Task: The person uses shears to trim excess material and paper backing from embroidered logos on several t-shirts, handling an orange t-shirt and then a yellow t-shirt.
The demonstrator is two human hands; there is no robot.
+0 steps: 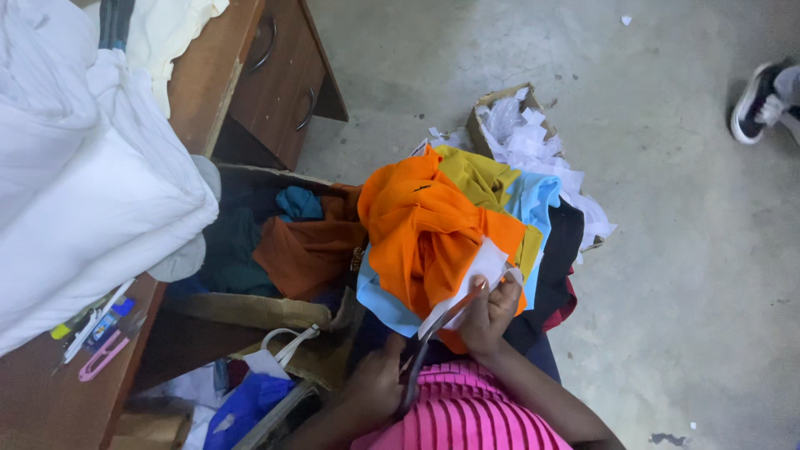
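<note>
Low in the middle of the frame, the person's left hand [375,385] is closed around the dark handles of a pair of scissors [427,343]. The scissors' long axis runs on a diagonal, handles toward the lower left and blades pointing up and to the right, into a white fabric piece [482,268]. The right hand [490,312] pinches the lower edge of that white piece, fingers curled tight on it just beside the blades. The white piece is a narrow strip lying along the same diagonal, its upper end resting on an orange garment [417,229].

The orange garment tops a heap on the person's lap, above a pink pleated skirt [462,412]. Olive-yellow cloth [479,175], light blue cloth [533,200] and black cloth [558,258] fan out to the right of it.

Above the heap, at upper centre, an open brown cardboard box [479,125] stands on the grey floor [683,275], filled with white offcuts [533,142]. To the left of the lap, a larger worn cardboard box [250,310] holds rust-brown and teal garments. At the far left, a wooden worktop [50,392] carries a mass of white fabric [75,167] and, at lower left, a pink thread snipper [104,352]. A dark shoe [754,102] shows at the upper right edge.
</note>
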